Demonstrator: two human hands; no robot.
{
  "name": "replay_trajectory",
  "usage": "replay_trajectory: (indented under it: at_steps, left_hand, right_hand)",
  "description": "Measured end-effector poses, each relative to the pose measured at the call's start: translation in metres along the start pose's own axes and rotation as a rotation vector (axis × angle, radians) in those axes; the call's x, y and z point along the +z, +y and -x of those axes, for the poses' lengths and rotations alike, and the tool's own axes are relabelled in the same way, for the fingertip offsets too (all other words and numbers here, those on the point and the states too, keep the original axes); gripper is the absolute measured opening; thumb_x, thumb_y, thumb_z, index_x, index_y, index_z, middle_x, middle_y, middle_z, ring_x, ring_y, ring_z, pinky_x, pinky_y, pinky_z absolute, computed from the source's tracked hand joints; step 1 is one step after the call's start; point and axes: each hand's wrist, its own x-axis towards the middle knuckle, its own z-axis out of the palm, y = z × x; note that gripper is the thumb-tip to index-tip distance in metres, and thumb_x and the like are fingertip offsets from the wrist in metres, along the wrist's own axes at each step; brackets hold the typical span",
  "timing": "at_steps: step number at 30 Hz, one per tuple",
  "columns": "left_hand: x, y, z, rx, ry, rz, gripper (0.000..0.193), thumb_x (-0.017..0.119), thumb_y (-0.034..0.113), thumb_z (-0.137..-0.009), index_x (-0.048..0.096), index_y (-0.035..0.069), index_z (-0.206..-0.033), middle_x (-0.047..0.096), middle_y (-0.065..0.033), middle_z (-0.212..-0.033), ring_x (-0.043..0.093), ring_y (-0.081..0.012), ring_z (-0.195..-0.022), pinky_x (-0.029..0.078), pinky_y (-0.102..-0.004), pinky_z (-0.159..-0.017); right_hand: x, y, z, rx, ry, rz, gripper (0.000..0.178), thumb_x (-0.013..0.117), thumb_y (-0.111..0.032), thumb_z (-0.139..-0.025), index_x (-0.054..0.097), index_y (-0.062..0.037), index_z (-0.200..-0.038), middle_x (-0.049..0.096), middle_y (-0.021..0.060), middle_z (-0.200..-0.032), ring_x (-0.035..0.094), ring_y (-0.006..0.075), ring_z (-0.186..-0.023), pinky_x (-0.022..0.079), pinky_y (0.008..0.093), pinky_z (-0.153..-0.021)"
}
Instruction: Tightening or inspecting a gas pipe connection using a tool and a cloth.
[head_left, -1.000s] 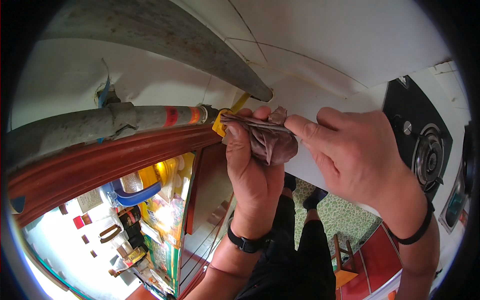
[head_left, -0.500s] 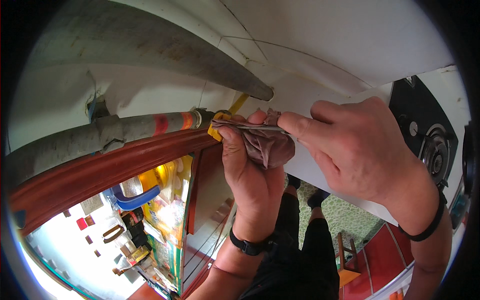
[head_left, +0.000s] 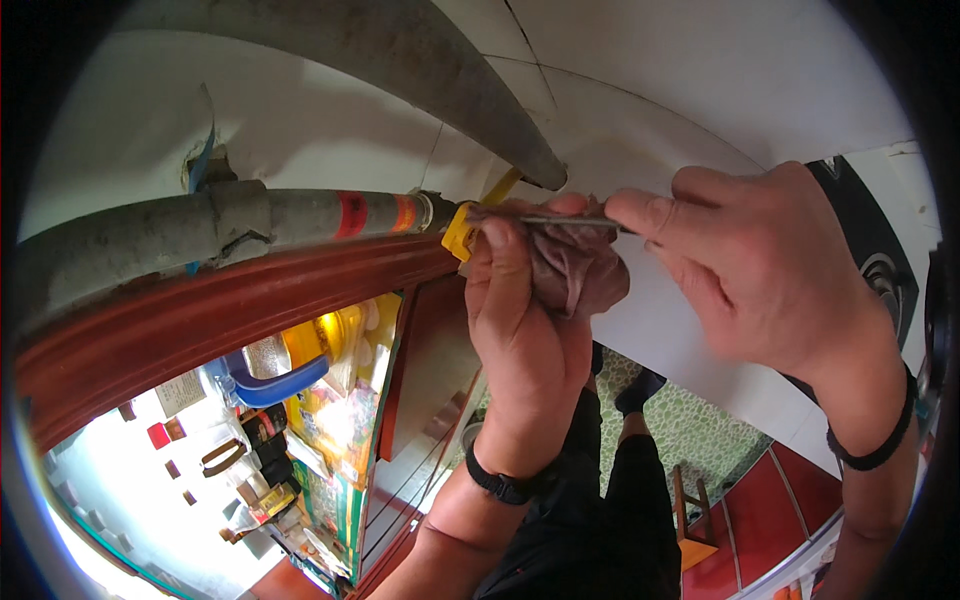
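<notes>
My left hand [head_left: 525,330] is closed round a crumpled brownish-mauve cloth [head_left: 580,265], its thumb pressed on top. A thin grey metal strip [head_left: 565,219] lies along the upper edge of the cloth. My right hand [head_left: 760,270] is at the strip's right end, index finger stretched along it and the other fingers curled in. The strip's far end and much of its grip are hidden by my fingers. Just left of my left thumb is a yellow piece [head_left: 458,232], at the end of a grey pipe [head_left: 310,215] with red and orange bands.
A thicker grey pipe [head_left: 470,90] slopes overhead along the white wall. Below the banded pipe runs a red-brown wooden edge [head_left: 240,295]. Lower left, a blue handle [head_left: 290,385] and several packages lie brightly lit. A black gas hob [head_left: 885,250] is at right, a small wooden stool [head_left: 695,520] below.
The view has shifted, so the pipes and hob sit differently in it. Both hands, with the cloth and strip, appear slightly higher and further right. My grip looks the same.
</notes>
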Motion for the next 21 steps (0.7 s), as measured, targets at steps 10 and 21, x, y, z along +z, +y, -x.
replay_trajectory:
  at_steps: [10, 21]
  left_hand:
    - [-0.003, 0.006, 0.006, -0.005, 0.034, 0.026, 0.04, 0.046, 0.038, -0.112, 0.064, 0.005, -0.125, 0.071, -0.0097, -0.119, 0.067, -0.0222, -0.11, 0.053, -0.038, -0.098]
    - [0.0, 0.008, 0.01, -0.083, 0.043, -0.087, 0.043, 0.046, 0.039, -0.112, 0.066, 0.002, -0.118, 0.073, -0.0097, -0.106, 0.068, -0.02, -0.09, 0.053, -0.0332, -0.079]
  right_hand:
    - [0.005, -0.009, 0.004, 0.072, -0.014, -0.064, 0.034, 0.071, -0.003, -0.082, 0.072, -0.0107, -0.116, 0.058, 0.008, -0.069, 0.058, 0.03, -0.056, 0.044, 0.0395, -0.049]
    - [0.024, -0.01, 0.029, 0.225, 0.006, -0.24, 0.035, 0.07, -0.004, -0.086, 0.07, -0.0093, -0.12, 0.063, 0.0114, -0.076, 0.063, 0.0334, -0.06, 0.049, 0.0395, -0.053]
